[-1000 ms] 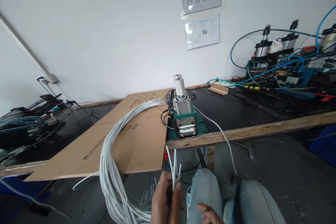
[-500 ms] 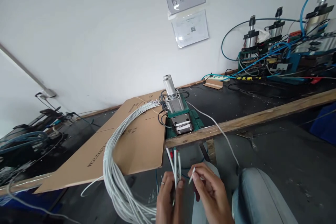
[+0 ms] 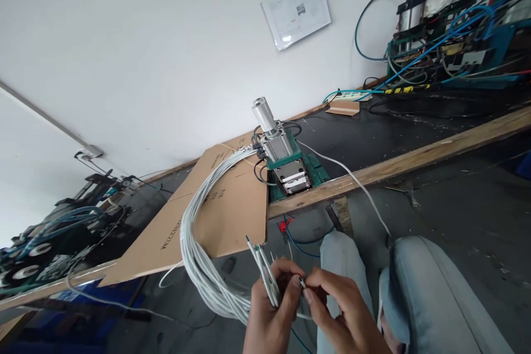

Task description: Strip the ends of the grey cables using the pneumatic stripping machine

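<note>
My left hand [image 3: 271, 315] is closed around the ends of a few thin white wires [image 3: 262, 263] that stick up from its fingers. My right hand [image 3: 340, 315] pinches one small wire end right against the left thumb, the two hands touching above my lap. A thick bundle of white cables [image 3: 199, 254] hangs from the cardboard sheet [image 3: 215, 215] down toward my left hand. Up on the bench edge stands a small green pneumatic press [image 3: 286, 166].
The wooden-edged black bench [image 3: 415, 160] runs rightward to more pneumatic machines with blue hoses [image 3: 448, 27] and a power strip [image 3: 352, 97]. Other equipment [image 3: 53, 227] sits at the far left. My jeans-clad knees [image 3: 415, 287] are below right.
The camera tilted and rolled. My right hand came up from my lap, took one wire end, and has now closed in against the left hand. The wires in my left hand lean left.
</note>
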Demonstrator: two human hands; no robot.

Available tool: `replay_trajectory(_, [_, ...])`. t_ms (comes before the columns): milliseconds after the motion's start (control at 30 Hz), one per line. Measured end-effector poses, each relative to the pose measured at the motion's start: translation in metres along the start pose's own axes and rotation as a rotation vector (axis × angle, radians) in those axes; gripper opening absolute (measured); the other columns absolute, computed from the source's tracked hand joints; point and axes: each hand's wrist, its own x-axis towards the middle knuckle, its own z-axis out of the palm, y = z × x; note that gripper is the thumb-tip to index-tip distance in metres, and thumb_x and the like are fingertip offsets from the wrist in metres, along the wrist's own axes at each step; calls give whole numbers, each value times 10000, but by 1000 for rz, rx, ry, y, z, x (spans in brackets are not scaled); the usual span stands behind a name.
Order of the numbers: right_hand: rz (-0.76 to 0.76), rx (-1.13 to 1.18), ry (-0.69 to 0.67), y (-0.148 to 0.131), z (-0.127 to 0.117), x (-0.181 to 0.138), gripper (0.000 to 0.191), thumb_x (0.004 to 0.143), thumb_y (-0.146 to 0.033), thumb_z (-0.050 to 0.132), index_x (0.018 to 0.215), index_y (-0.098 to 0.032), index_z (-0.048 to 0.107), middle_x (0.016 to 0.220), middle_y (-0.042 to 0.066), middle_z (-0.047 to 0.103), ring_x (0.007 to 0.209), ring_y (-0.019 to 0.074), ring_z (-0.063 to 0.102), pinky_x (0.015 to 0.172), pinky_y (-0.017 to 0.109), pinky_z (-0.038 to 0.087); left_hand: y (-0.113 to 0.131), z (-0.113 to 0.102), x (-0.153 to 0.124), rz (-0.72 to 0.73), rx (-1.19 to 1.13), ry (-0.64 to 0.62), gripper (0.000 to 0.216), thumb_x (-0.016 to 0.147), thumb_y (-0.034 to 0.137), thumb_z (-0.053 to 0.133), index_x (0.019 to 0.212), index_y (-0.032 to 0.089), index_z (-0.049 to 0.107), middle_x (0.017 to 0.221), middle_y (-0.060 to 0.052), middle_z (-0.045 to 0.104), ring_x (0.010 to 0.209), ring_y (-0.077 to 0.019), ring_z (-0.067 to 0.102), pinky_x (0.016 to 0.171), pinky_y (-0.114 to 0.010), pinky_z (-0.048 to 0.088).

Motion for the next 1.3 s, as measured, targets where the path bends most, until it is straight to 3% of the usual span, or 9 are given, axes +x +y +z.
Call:
replay_trajectory(267, [18, -77, -52, 6, -1, -5, 229, 1009, -221, 482, 785, -247, 444, 657, -65, 508, 556, 101, 521, 553, 204, 394, 2, -4, -6, -34, 27, 21, 416, 849, 579, 756, 823, 168, 696, 588, 75, 415, 517, -74, 335, 494, -204, 267])
replay_trajectory(400, [14, -149, -74, 4, -2, -7, 249, 986, -191, 498, 766, -250, 400, 645, -68, 511, 536, 95, 509, 525, 198, 373, -2, -9, -8, 29, 162, 72, 298, 888, 449, 726, 771, 178, 687, 608, 56, 465, 544, -96, 357, 512, -215, 299])
replay_trajectory(533, [-27, -249, -77, 0, -5, -10, 262, 964, -151, 507, 771, -258, 365, 647, -69, 513, 533, 105, 505, 520, 206, 366, 1, -11, -5, 36, 299, 1, 230, 835, 351, 666, 690, 183, 605, 627, 31, 498, 560, -121, 398, 535, -240, 333])
replay_trajectory(733, [-85, -381, -128, -5, -13, -15, 269, 887, -42, 486, 823, -269, 357, 715, -49, 560, 618, 144, 595, 587, 239, 404, 22, -1, 1, -57, 482, -108, 127, 728, 286, 573, 671, 234, 473, 547, 96, 330, 520, -108, 271, 491, -242, 251])
replay_trajectory(867, [-42, -336, -186, -8, -19, -14, 238, 917, -59, 490, 838, -261, 392, 756, -32, 587, 687, 160, 616, 632, 249, 414, 30, 5, 4, -60, 590, -141, 141, 700, 253, 542, 631, 249, 419, 508, 99, 326, 499, -104, 264, 481, -247, 241])
replay_trajectory(1000, [143, -79, -257, -8, -24, -8, 320, 1041, -302, 480, 749, -251, 360, 665, -52, 499, 600, 134, 508, 575, 248, 357, 24, 1, 5, -18, 488, -203, 179, 799, 300, 573, 673, 227, 468, 565, 61, 428, 537, -121, 334, 510, -247, 281])
replay_trajectory(1067, [154, 11, -255, -7, -23, -5, 368, 1062, -360, 448, 727, -248, 344, 644, -59, 450, 587, 127, 466, 566, 253, 331, 18, -2, 5, -1, 404, -211, 222, 847, 336, 593, 688, 217, 491, 594, 46, 459, 562, -128, 357, 524, -245, 300])
replay_trajectory(1167, [82, 36, -157, -4, -17, -5, 359, 1057, -307, 448, 722, -244, 336, 657, -59, 428, 595, 121, 446, 571, 256, 313, 11, -5, 2, 32, 288, -178, 301, 909, 387, 628, 698, 201, 522, 621, 50, 445, 581, -123, 352, 544, -238, 312])
replay_trajectory(1300, [26, 93, -23, -1, -3, -7, 293, 1042, -232, 480, 751, -233, 454, 673, -60, 496, 606, 107, 498, 595, 237, 345, 0, -7, -2, 44, 17, -147, 327, 948, 407, 680, 736, 182, 574, 663, 64, 424, 563, -92, 345, 542, -218, 306])
